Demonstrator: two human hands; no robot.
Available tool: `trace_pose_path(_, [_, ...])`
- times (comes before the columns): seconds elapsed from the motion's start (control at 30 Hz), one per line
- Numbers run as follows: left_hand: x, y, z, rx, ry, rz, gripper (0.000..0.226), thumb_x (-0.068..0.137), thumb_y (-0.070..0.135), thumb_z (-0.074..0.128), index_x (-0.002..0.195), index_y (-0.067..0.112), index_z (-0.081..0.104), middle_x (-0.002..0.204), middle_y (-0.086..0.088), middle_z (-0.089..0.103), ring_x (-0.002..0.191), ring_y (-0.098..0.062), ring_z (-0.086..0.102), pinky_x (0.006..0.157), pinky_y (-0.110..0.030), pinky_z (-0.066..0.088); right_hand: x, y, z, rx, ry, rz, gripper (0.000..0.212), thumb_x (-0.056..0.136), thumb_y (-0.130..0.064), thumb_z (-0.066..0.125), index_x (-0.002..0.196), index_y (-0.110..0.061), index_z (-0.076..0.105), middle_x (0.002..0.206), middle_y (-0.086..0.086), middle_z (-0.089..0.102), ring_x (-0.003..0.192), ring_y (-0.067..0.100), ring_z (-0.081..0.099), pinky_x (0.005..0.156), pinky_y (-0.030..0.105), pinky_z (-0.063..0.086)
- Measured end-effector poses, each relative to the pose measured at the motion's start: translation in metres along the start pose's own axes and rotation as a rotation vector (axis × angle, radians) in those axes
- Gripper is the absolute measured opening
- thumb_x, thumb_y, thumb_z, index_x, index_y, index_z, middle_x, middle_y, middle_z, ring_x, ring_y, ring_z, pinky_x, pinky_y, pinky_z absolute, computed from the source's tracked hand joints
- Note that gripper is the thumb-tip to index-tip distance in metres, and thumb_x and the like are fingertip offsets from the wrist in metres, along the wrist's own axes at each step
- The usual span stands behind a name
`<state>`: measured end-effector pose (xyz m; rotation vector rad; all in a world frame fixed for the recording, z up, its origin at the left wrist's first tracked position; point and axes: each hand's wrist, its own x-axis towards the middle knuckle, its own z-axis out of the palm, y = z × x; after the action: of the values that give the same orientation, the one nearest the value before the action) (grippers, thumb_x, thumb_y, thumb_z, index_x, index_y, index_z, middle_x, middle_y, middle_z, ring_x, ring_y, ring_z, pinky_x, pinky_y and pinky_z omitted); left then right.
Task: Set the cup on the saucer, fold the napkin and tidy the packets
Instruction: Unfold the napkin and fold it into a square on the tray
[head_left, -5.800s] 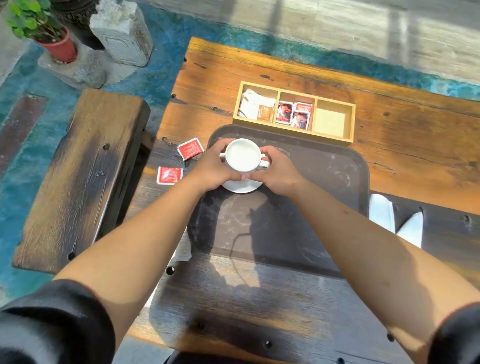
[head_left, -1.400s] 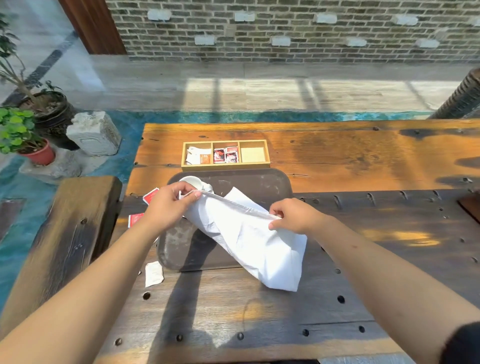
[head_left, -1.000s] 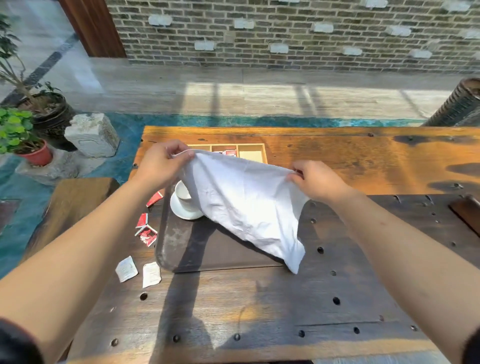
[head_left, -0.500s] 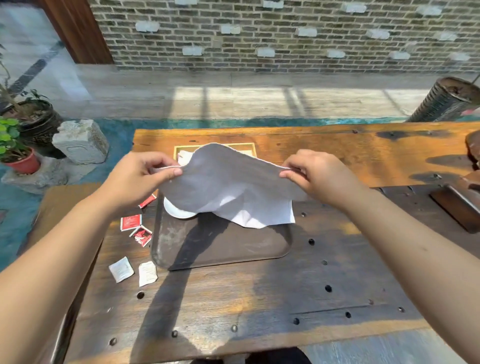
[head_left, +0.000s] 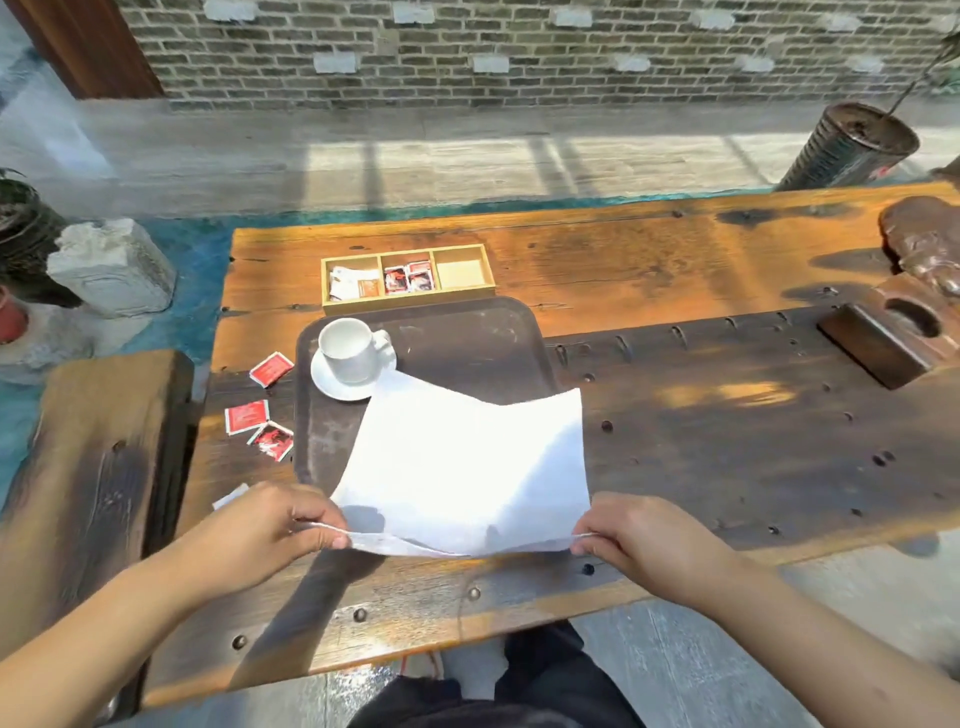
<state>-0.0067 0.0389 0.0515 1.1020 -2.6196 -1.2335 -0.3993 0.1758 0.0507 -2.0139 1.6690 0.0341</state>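
A white cup (head_left: 349, 349) stands on its white saucer (head_left: 332, 383) at the far left of a dark tray (head_left: 467, 343). The white napkin (head_left: 467, 462) lies spread flat over the tray's near right part and the table. My left hand (head_left: 270, 525) pinches its near left corner and my right hand (head_left: 639, 535) pinches its near right corner, both just above the table. Three red packets (head_left: 254, 415) lie loose left of the tray, and a white packet (head_left: 231, 496) peeks out beside my left hand.
A wooden three-compartment box (head_left: 408, 278) with white and red packets sits behind the tray; its right compartment is bare. A wooden bench (head_left: 93, 467) runs along the left. A dark wooden block (head_left: 888, 338) sits at the table's right. Plant pots and a stone stand on the floor at the left.
Both hands have come down and toward me with the napkin, which was held up in the air and now lies spread flat. The cup and saucer are uncovered again.
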Motion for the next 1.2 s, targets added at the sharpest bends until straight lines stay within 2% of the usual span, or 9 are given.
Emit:
trace_pose_path(0.1, [-0.001, -0.014, 0.013, 0.016, -0.034, -0.047, 0.007, 0.085, 0.039, 0.071, 0.080, 0.037, 0.075, 0.085, 0.030, 0.070, 0.082, 0.005, 0.064, 0.069, -0.008, 0.042, -0.007, -0.001, 0.025, 0.000, -0.095, 0.054, 0.034, 0.100, -0.045, 0.045, 0.095, -0.022, 0.069, 0.092, -0.009, 0.058, 0.086, 0.015, 0.058, 0.076, 0.032, 0.046])
trace_pose_path(0.23, [0.013, -0.033, 0.022, 0.042, -0.029, -0.139, 0.009, 0.088, 0.038, 0.070, 0.080, 0.039, 0.072, 0.085, 0.032, 0.069, 0.077, 0.009, 0.063, 0.065, -0.011, 0.043, 0.002, -0.002, 0.036, 0.040, -0.104, 0.101, 0.031, 0.101, -0.040, 0.047, 0.098, -0.017, 0.067, 0.100, -0.001, 0.063, 0.092, 0.020, 0.060, 0.083, 0.038, 0.048])
trace_pose_path(0.4, [0.049, -0.050, 0.024, 0.002, 0.053, -0.257, 0.008, 0.088, 0.038, 0.071, 0.082, 0.033, 0.074, 0.087, 0.017, 0.074, 0.085, 0.000, 0.066, 0.079, -0.034, 0.055, 0.031, 0.007, 0.030, 0.102, -0.065, 0.187, 0.018, 0.100, -0.038, 0.054, 0.087, -0.025, 0.055, 0.089, -0.008, 0.055, 0.084, 0.016, 0.051, 0.070, 0.032, 0.036])
trace_pose_path(0.47, [0.065, -0.056, 0.023, 0.008, 0.072, -0.287, 0.009, 0.087, 0.038, 0.072, 0.082, 0.031, 0.075, 0.087, 0.013, 0.074, 0.085, -0.006, 0.067, 0.078, -0.037, 0.055, 0.044, 0.015, 0.026, 0.117, -0.067, 0.220, 0.022, 0.100, -0.035, 0.054, 0.079, -0.029, 0.049, 0.084, -0.010, 0.052, 0.082, 0.017, 0.049, 0.068, 0.032, 0.033])
trace_pose_path(0.63, [0.104, -0.068, 0.020, 0.043, 0.129, -0.319, 0.011, 0.091, 0.034, 0.068, 0.087, 0.025, 0.073, 0.090, 0.005, 0.071, 0.084, -0.017, 0.065, 0.066, -0.031, 0.050, 0.074, 0.039, 0.018, 0.135, -0.039, 0.273, 0.015, 0.098, -0.029, 0.057, 0.089, -0.017, 0.061, 0.092, -0.005, 0.058, 0.088, 0.018, 0.052, 0.073, 0.033, 0.037])
trace_pose_path(0.77, [0.133, -0.074, 0.018, 0.039, 0.128, -0.369, 0.010, 0.091, 0.033, 0.068, 0.082, 0.029, 0.069, 0.086, 0.009, 0.069, 0.085, -0.013, 0.062, 0.071, -0.029, 0.043, 0.099, 0.061, 0.014, 0.127, -0.054, 0.301, 0.019, 0.099, -0.028, 0.056, 0.097, -0.011, 0.065, 0.102, 0.003, 0.065, 0.094, 0.022, 0.056, 0.081, 0.038, 0.046])
trace_pose_path(0.97, [0.168, -0.082, 0.019, 0.007, 0.141, -0.424, 0.012, 0.094, 0.031, 0.063, 0.085, 0.025, 0.068, 0.088, 0.006, 0.069, 0.085, -0.012, 0.060, 0.063, -0.018, 0.039, 0.133, 0.095, 0.013, 0.100, -0.042, 0.289, 0.020, 0.102, -0.024, 0.047, 0.099, -0.013, 0.063, 0.103, 0.005, 0.066, 0.095, 0.024, 0.055, 0.076, 0.035, 0.040])
trace_pose_path(1.1, [0.190, -0.088, 0.021, 0.004, 0.169, -0.466, 0.012, 0.094, 0.027, 0.062, 0.084, 0.023, 0.067, 0.092, -0.001, 0.070, 0.089, -0.020, 0.062, 0.070, -0.028, 0.040, 0.156, 0.116, 0.014, 0.105, -0.056, 0.313, 0.021, 0.102, -0.023, 0.045, 0.102, -0.011, 0.063, 0.107, 0.007, 0.065, 0.101, 0.029, 0.057, 0.085, 0.040, 0.046])
trace_pose_path(1.2, [0.203, -0.093, 0.022, 0.051, 0.186, -0.506, 0.015, 0.096, 0.028, 0.059, 0.091, 0.018, 0.068, 0.096, -0.006, 0.071, 0.089, -0.024, 0.060, 0.074, -0.031, 0.041, 0.173, 0.131, 0.016, 0.116, -0.033, 0.304, 0.021, 0.102, -0.022, 0.047, 0.100, -0.009, 0.063, 0.107, 0.009, 0.062, 0.099, 0.028, 0.056, 0.083, 0.037, 0.043])
